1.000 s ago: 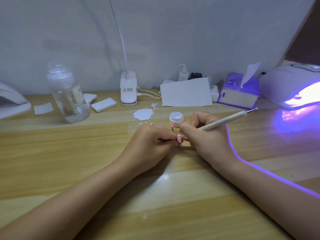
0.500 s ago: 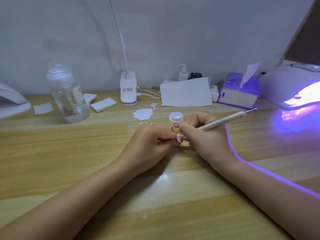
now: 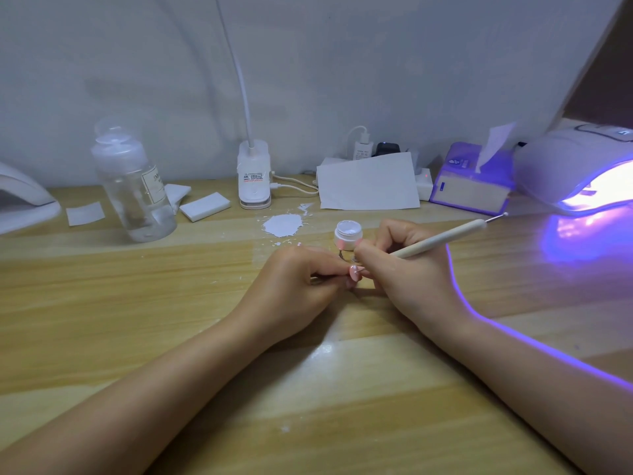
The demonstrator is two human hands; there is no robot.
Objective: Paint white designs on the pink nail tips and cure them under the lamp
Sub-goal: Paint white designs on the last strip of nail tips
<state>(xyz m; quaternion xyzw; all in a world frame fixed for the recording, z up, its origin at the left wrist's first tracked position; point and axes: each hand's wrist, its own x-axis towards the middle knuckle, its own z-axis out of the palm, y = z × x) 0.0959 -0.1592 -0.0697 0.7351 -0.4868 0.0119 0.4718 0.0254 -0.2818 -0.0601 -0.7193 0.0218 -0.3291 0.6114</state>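
Over wooden desk [image 3: 102,303], left hand [image 3: 294,286] pinches pink nail tip [image 3: 354,271] against right hand [image 3: 404,272] gripping brush [image 3: 442,241].

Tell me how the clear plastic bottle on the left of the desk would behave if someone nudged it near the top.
The clear bottle stands tall and narrow on the wooden desk, so a push near its cap would probably tip it rather than slide it. It looks nearly empty, so it is likely light and easily shifted. Being round, it would probably roll if it fell.

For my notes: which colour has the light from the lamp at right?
Violet-blue, from the curing lamp; head view.
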